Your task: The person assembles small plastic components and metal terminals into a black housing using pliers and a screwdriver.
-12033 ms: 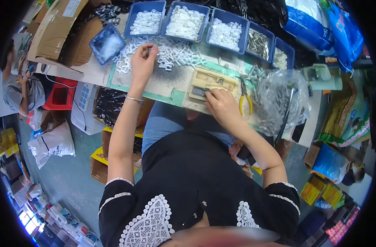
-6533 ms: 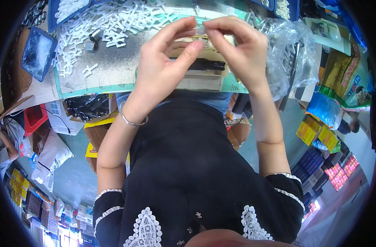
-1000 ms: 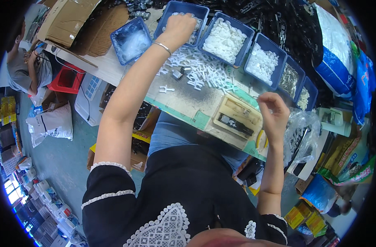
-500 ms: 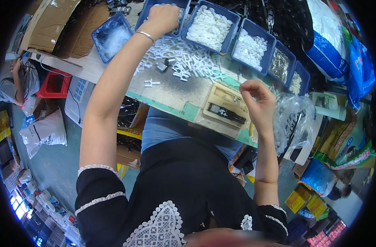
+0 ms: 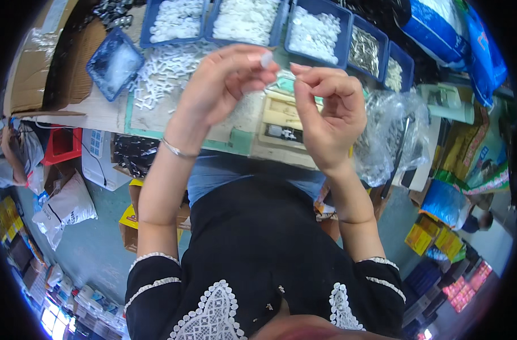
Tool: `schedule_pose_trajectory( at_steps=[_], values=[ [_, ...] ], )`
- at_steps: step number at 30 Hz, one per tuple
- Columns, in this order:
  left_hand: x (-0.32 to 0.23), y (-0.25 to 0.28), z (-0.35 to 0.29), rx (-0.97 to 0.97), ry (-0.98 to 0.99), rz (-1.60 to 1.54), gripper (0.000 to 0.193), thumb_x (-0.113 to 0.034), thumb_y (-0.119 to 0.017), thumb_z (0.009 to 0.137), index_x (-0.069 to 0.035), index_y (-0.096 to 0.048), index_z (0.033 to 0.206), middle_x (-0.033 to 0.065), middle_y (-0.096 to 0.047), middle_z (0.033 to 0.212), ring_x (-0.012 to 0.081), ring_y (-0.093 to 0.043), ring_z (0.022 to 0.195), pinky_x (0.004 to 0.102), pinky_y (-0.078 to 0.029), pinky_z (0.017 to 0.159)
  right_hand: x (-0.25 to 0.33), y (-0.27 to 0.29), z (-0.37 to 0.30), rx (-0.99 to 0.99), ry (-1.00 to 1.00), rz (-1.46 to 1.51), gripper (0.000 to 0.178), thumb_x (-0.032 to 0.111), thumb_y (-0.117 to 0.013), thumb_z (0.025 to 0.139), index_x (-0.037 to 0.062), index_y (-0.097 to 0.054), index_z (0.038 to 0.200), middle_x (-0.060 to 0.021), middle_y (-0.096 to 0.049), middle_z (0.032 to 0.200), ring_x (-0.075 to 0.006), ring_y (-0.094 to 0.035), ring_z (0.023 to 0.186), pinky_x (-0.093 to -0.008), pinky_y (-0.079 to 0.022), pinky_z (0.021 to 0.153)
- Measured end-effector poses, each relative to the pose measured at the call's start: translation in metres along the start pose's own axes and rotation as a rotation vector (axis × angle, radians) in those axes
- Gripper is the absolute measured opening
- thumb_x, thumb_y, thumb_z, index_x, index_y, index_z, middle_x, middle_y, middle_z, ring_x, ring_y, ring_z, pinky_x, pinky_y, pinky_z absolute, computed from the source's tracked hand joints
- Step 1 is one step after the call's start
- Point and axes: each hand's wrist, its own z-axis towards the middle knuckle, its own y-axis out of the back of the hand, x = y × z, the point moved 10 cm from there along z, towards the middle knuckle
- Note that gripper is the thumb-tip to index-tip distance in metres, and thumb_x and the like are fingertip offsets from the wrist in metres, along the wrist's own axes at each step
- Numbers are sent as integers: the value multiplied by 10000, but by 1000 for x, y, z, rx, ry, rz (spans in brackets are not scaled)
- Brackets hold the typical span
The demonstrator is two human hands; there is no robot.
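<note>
My left hand (image 5: 221,82) is raised over the workbench, closed in a pinch on a small white plastic piece (image 5: 266,59) at its fingertips. Opposite it, my right hand (image 5: 333,116) has thumb and forefinger pressed together. Whatever sits in that pinch is too small to make out. Beneath and between the hands lies a cream-coloured fixture block (image 5: 274,107) with a black part (image 5: 283,132) lying in it, partly covered by the right hand. Loose white forked plastic pieces (image 5: 162,73) are spread on the bench beyond my left wrist.
Along the back stand blue bins holding white pieces (image 5: 176,21), white discs (image 5: 244,21), smaller white parts (image 5: 313,35) and metal pins (image 5: 365,50). A blue tray (image 5: 94,71) with whitish stuff is at left, a clear plastic bag (image 5: 383,139) at right. Another person (image 5: 15,153) sits far left.
My left hand has come back from a blue bin towards my right hand, now with a white piece. My right hand has moved up and left. The whole view has shifted.
</note>
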Motion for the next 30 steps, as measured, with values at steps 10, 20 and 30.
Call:
schedule_pose_trajectory(
  at_steps=[10,20,30],
  values=[
    [58,-36,-21,91,113,-352,257,-117,-543,899,31,-570,1109,133,-651,972,212,-661,874,293,-569,732,23,16,-12,-7,39,-132,250,-83,-672,731,44,-457,720,-116,-622,803,-208,-653,742,-278,-516,603],
    [63,-20,-38,-109,77,194,223,-139,-636,856,21,-648,1010,89,-660,916,127,-626,774,243,-520,704,7,21,-33,212,-266,-352,164,-50,-677,670,25,-619,805,-84,-639,757,-240,-618,713,-307,-488,649],
    [126,-17,-75,49,555,415,169,-65,-660,827,51,-661,950,79,-658,831,113,-612,728,219,-497,664,12,8,-98,731,-191,-391,201,24,-698,670,41,-603,846,-85,-557,764,-254,-566,791,-359,-474,717]
  ],
)
